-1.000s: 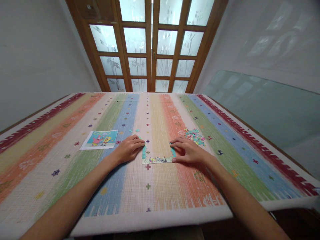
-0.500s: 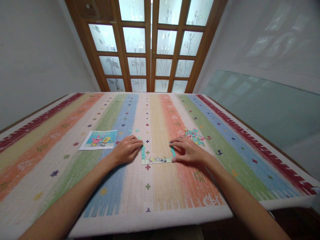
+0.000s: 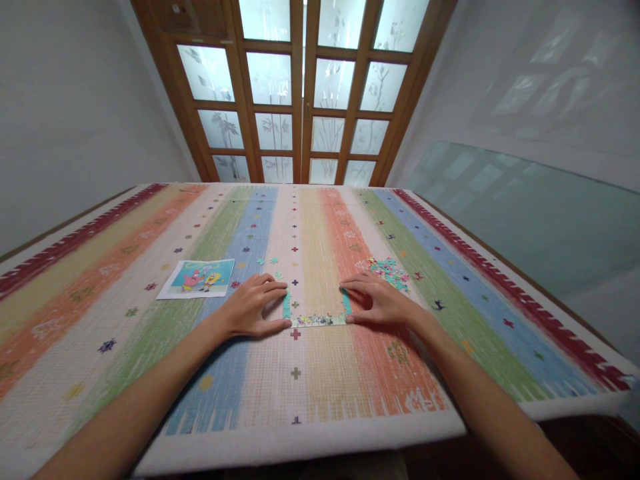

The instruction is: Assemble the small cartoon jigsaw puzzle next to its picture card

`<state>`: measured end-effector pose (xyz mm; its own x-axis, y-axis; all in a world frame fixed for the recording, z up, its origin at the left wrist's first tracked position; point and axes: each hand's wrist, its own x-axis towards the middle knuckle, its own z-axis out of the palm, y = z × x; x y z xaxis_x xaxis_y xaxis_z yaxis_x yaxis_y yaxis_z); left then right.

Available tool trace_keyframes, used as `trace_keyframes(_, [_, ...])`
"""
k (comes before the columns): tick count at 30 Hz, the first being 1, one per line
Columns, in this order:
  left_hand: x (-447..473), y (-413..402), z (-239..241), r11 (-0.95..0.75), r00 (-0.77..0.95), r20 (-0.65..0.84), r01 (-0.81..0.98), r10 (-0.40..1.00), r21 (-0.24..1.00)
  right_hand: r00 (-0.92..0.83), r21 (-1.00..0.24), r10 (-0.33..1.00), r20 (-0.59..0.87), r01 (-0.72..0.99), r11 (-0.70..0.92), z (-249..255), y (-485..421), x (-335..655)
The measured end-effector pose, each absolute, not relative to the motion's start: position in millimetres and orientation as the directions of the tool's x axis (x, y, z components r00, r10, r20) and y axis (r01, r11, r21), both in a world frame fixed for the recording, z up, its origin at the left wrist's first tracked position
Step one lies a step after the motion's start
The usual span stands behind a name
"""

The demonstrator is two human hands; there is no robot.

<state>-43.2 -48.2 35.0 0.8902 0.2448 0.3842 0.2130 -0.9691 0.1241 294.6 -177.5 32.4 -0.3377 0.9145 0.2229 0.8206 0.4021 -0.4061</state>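
A partly joined jigsaw border (image 3: 316, 320) lies on the striped cloth (image 3: 320, 373) in the middle of the table: a bottom strip with a short teal arm rising at each end. My left hand (image 3: 253, 308) rests flat against the left arm, thumb at the bottom left corner and fingers spread. My right hand (image 3: 377, 300) lies at the right arm, fingertips on its top and thumb at the bottom right corner. Neither hand holds a loose piece.
A heap of loose puzzle pieces (image 3: 391, 272) sits just beyond my right hand. A few stray pieces (image 3: 267, 261) lie beyond my left hand. A printed cartoon reference picture (image 3: 197, 277) lies to the left. A glass sheet (image 3: 530, 213) leans on the right wall; wooden glazed doors (image 3: 300, 93) stand behind.
My left thumb has swung down and out to the border's bottom left corner, opening the hand. My right hand has barely shifted. The view has moved slightly.
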Motion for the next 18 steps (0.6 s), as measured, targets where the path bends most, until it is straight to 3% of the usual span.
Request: trace_keyframes(18, [-43.8,-44.3,28.5,-0.975,0.888,0.405,0.189,0.219,0.113,-0.374,-0.382,0.901,0.219,0.817,0.432,31.9,-176.0,293.2])
